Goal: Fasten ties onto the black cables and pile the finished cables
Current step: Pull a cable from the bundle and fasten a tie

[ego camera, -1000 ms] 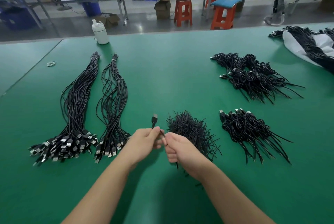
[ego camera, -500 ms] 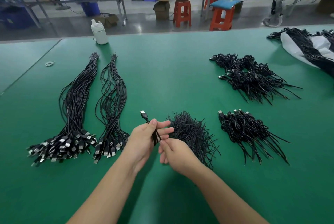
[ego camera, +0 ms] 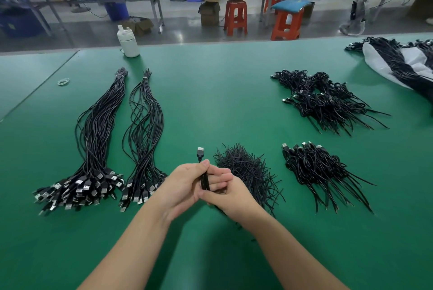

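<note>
Both hands now meet: left hand (ego camera: 185, 186) grips the folded cable (ego camera: 203, 172), plug upright; right hand (ego camera: 228, 192) pinches its lower end beside the ties (ego camera: 246, 168)

I see both bare forearms come up from the bottom edge and meet in the middle, above the table. My left hand (ego camera: 187, 185) is turned palm inward, its fingers curled around a folded black cable, with the thumb on top. My right hand (ego camera: 230, 192) lies against it from the right side, and its fingers reach across to the same bundle and pinch it.
</note>
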The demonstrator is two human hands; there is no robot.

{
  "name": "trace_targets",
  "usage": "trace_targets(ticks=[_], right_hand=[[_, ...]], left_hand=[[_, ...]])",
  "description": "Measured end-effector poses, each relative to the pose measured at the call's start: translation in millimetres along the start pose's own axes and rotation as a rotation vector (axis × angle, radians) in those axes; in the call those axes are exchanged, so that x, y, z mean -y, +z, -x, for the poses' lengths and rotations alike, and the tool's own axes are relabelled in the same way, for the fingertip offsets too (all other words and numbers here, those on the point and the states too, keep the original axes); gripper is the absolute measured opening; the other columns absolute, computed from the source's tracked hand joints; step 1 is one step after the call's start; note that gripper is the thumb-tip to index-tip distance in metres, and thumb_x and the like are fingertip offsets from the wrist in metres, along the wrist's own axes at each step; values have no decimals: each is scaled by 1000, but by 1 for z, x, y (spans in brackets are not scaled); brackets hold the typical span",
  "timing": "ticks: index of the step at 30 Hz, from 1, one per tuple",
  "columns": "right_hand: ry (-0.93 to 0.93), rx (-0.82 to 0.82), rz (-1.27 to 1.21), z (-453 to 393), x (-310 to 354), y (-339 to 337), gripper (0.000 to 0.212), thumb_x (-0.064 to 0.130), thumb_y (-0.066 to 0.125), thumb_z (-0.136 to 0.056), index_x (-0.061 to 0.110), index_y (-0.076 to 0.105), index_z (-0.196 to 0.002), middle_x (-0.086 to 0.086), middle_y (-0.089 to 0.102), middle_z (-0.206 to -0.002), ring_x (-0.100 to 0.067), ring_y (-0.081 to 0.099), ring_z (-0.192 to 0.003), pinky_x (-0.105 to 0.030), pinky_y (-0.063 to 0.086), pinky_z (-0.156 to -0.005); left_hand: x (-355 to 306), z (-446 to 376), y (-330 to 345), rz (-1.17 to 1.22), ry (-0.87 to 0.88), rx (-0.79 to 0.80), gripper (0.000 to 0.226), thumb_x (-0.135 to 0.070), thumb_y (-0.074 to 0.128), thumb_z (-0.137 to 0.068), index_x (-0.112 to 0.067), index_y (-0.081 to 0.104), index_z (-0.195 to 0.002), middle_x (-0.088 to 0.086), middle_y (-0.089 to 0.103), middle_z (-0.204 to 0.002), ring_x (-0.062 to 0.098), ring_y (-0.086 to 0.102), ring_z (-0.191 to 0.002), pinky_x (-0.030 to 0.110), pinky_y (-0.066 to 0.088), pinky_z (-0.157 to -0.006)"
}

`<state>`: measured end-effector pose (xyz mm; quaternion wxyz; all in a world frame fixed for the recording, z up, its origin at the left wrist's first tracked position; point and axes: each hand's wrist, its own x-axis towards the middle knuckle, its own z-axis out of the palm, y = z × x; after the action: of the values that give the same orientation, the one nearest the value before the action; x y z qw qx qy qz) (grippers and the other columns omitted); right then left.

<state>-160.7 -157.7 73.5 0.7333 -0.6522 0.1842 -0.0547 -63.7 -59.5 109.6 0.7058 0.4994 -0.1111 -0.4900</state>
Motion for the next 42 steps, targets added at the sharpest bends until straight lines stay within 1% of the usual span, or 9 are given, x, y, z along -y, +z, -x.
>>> trace_targets(ticks=[3,6,10,15,23,30,36,39,42], right_hand=[[-28,-95,128,0,-2,-1,24,16,76,-86,19,67,-108,5,61,-77,-7,52,-66,-28,47,-68],[-147,-175,618,-2,-5,-7,13,31,66,-92,20,58,-94,8,51,-83,-8,46,-69,-33,43,-72],[-121,-112,788,0,-1,-6,19,35,49,-102,19,48,-113,5,59,-113,-21,59,-99,-37,46,-83],[-114,-29,948,4,-1,-1,28,32,31,-107,14,43,-125,-11,64,-111,-36,61,-99,-46,46,-81],[-56,-3,720,1,-4,5,26,31,37,-106,16,50,-123,-2,58,-113,-19,55,-100,-38,45,-89],[-75,-65,625,-1,-3,4,29,30,31,-107,33,40,-80,10,49,-78,-5,43,-67,-35,37,-70],[-21,-245,524,-4,-5,-15,34,35,30,-107,15,48,-85,5,48,-74,-11,41,-66,-34,34,-64],[30,-348,364,-6,-12,-25,36,37,30,-106,20,47,-80,7,44,-70,-12,39,-62,-36,34,-66],[83,-400,270,-6,-15,-32,37,39,29,-106,20,47,-81,4,42,-70,-15,37,-62,-38,36,-66]], left_hand=[[-7,3,-4,-201,-6,-39,43,-17,45,-103,2,76,-80,31,71,-100,33,73,-94,28,59,-75],[-6,3,-8,-707,88,-197,43,-24,45,-105,-13,74,-75,11,77,-86,27,69,-85,31,56,-77],[-1,6,-8,-1351,179,-400,44,-43,39,-103,-20,61,-73,2,65,-71,25,65,-75,36,48,-69],[-2,7,-8,-1203,254,-271,16,-44,57,-95,-30,63,-92,-4,67,-78,2,54,-67,17,40,-64],[-9,-3,-11,-1378,233,-267,20,-34,57,-96,-22,65,-83,-8,59,-67,2,48,-56,16,34,-52],[-10,-16,-13,-1386,259,-213,18,-34,55,-98,-28,59,-81,-13,58,-69,2,48,-59,18,33,-55],[-9,-40,-37,-452,59,-54,34,-35,52,-102,-3,64,-103,11,66,-83,15,50,-55,25,42,-51],[0,-64,-52,-995,77,-307,20,-27,53,-101,-16,68,-100,0,69,-91,10,58,-68,27,46,-66],[15,-76,-52,-1336,23,-271,16,-35,59,-97,-23,66,-104,-10,64,-96,9,60,-89,26,44,-81]])
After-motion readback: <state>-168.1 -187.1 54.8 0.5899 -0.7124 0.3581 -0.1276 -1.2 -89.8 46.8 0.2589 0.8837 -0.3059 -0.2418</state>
